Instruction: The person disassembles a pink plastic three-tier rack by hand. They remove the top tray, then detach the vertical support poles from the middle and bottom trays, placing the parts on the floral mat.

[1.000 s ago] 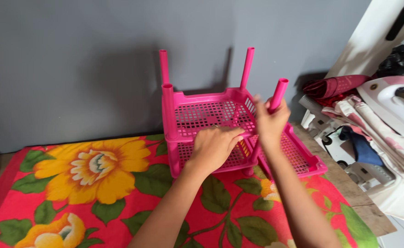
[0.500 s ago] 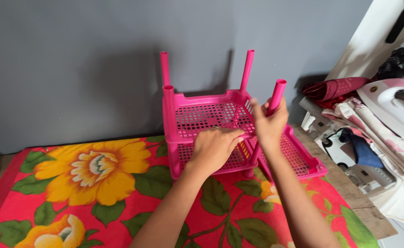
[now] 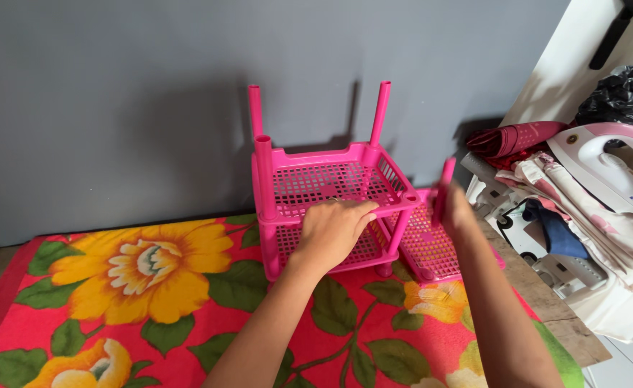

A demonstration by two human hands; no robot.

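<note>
left hand (image 3: 334, 228) stays pressed flat on pink rack (image 3: 331, 188) | right hand (image 3: 454, 208) now grips pink tube (image 3: 443, 191), pulled off the rack's corner

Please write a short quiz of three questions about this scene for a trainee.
1. True or false: the left hand rests on the front edge of the pink rack.
2. What does the right hand hold? A) pink tube B) iron C) cloth
3. How many tubes stand upright on the rack's top shelf?

Key: 1 true; 2 A; 3 three.
</note>
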